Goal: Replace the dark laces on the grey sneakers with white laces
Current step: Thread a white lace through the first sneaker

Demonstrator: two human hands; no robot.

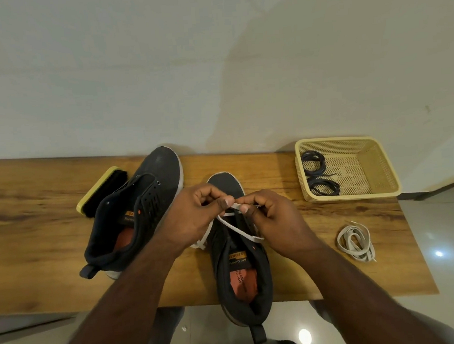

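Two dark grey sneakers stand on the wooden table (35, 212). The left sneaker (142, 204) leans on its side with bare eyelets. The right sneaker (240, 265) points away from me, its heel over the table's front edge. A white lace (238, 228) runs across its lower eyelets and trails off to the left. My left hand (196, 217) and my right hand (274, 217) meet above the toe end, each pinching the same white lace between thumb and fingers. A second white lace (355, 239) lies coiled on the table at the right.
A cream plastic basket (381, 166) at the back right holds the coiled dark laces (318, 173). A yellow-backed shoe brush (101, 191) lies behind the left sneaker. The table meets a pale wall at the back; tiled floor shows to the right.
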